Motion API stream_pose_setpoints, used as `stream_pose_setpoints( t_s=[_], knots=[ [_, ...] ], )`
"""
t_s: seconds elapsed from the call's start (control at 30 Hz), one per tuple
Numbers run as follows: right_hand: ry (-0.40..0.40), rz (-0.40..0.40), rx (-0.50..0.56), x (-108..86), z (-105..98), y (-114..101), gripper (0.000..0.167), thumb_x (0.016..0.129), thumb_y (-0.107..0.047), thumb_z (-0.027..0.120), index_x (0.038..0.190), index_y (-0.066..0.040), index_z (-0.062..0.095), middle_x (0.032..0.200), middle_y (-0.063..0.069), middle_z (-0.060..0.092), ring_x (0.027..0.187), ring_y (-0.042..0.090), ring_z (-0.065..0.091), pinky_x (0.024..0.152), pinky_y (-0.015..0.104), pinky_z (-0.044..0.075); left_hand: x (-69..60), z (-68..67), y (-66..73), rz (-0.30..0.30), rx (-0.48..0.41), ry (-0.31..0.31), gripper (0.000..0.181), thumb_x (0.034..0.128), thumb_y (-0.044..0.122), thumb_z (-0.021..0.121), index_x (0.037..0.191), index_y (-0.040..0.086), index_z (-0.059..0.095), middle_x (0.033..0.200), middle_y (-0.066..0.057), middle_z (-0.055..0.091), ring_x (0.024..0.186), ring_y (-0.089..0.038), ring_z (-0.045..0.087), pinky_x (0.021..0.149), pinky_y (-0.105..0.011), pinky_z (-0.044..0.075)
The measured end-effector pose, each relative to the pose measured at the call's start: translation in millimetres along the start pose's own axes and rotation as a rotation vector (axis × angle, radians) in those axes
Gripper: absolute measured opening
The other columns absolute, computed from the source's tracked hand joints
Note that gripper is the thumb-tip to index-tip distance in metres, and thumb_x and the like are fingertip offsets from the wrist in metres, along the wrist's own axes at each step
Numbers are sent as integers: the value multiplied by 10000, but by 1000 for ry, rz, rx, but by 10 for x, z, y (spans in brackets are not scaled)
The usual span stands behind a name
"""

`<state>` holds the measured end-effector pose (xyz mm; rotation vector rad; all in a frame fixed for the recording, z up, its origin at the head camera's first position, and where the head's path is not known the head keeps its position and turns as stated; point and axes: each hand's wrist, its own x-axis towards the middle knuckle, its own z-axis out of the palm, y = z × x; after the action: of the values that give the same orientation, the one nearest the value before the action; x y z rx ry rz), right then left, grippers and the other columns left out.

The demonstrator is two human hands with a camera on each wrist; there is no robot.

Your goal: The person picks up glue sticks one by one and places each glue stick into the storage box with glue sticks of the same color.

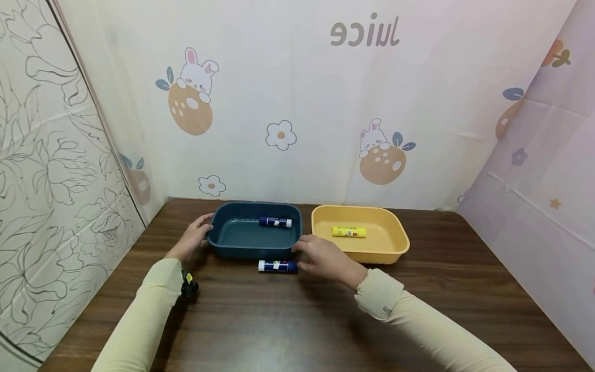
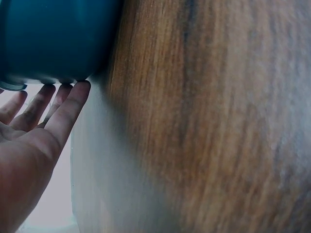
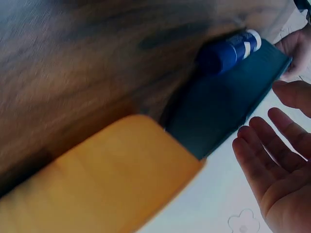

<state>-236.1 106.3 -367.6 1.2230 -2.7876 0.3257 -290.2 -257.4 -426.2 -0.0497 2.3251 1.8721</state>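
A dark teal tray [image 1: 251,252] stands at the back of the table, and a blue glue stick [image 1: 275,222] lies inside it. At the tray's left end, my left hand [image 1: 191,238] touches the wall with extended fingertips [image 2: 80,90]. My right hand [image 1: 327,258] is at the tray's front right corner with loosely bent fingers, nothing held in them; whether they touch the rim is unclear. Another blue glue stick [image 1: 277,266], white at its left end, lies on the table in front of the tray, just left of the right hand.
Right of the teal tray stands a yellow tray [image 1: 398,243] with a yellow glue stick [image 1: 349,232] in it. Behind both hangs a printed curtain [image 1: 288,93]. The wooden table [image 1: 279,320] stretches toward the front.
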Motion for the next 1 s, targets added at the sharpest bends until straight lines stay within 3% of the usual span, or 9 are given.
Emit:
stream_pose_setpoints(
  t_s=[0.3, 0.6, 1.0],
  knots=[
    [-30, -60, -33, 37, 183, -67, 285, 819, -170, 736, 1073, -52, 685, 1029, 48, 638, 890, 122, 587, 772, 275, 521, 0, -8, -11, -6, 13, 4, 530, 1014, 140, 318, 1519, 63, 174, 1527, -246, 172, 1311, -407, 309, 1032, -531, 323],
    [-71, -28, -20, 47, 308, -78, 318, 839, -174, 723, 1129, -57, 665, 1049, 47, 635, 894, 128, 577, 790, 273, 518, 5, -7, -17, -5, 8, 10, 534, 1011, 139, 325, 1519, 65, 179, 1532, -239, 170, 1321, -396, 301, 1032, -530, 326],
    [-61, -28, -47, 64, 378, -54, 306, 836, -167, 722, 1119, -65, 662, 1023, 39, 629, 886, 127, 578, 784, 280, 520, 5, 1, -8, -2, 6, 10, 534, 1004, 136, 326, 1516, 65, 191, 1530, -234, 181, 1305, -409, 320, 1033, -539, 320]
  ],
)
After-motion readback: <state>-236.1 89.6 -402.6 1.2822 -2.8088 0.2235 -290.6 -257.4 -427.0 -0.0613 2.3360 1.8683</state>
